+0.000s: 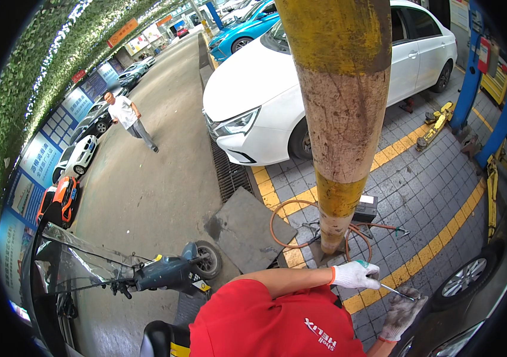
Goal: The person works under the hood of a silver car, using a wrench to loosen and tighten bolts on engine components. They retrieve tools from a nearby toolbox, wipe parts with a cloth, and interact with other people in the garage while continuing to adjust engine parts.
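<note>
My left hand (355, 275), in a white work glove with an orange cuff, is closed round one end of a slim shiny metal rod (394, 291). The rod slants down to the right. At its far end my right hand (403, 314), in a dirty, grey-stained white glove, is curled with its fingers on the rod. What tool the rod belongs to cannot be made out, as both ends are partly covered by the gloves. A dark car (491, 291) with a silver-spoked wheel (464, 277) stands just right of my hands.
A yellow-and-white worn pillar (341, 119) rises ahead, an orange hose (277, 223) and a black battery-like box (366, 208) at its foot. Beyond stands a white car (253, 89). Blue lift posts (467, 77) are right; a scooter (164, 273) is left. A person (125, 116) is on the driveway.
</note>
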Tool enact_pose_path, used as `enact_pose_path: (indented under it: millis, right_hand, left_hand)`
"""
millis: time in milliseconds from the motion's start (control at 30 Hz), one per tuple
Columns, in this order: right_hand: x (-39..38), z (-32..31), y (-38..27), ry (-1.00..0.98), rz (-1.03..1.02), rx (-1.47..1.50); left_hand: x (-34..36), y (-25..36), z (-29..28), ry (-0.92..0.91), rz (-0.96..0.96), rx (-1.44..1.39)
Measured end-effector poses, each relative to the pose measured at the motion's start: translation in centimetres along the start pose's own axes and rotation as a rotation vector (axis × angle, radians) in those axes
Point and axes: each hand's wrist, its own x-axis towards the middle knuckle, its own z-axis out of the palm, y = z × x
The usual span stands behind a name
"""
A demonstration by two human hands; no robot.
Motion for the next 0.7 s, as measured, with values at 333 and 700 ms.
enact_pose_path:
  millis: [333, 700]
  right_hand:
    - [-0.4, 1.1, 0.5, 0.157, -0.028, -0.022]
    - [-1.2, 0.4, -0.1, 0.057, -0.021, -0.005]
  left_hand:
    - [-0.4, 0.0, 0.8, 0.029, -0.007, 0.042]
    - [-0.6, -0.1, 1.5, 0.007, 0.004, 0.073]
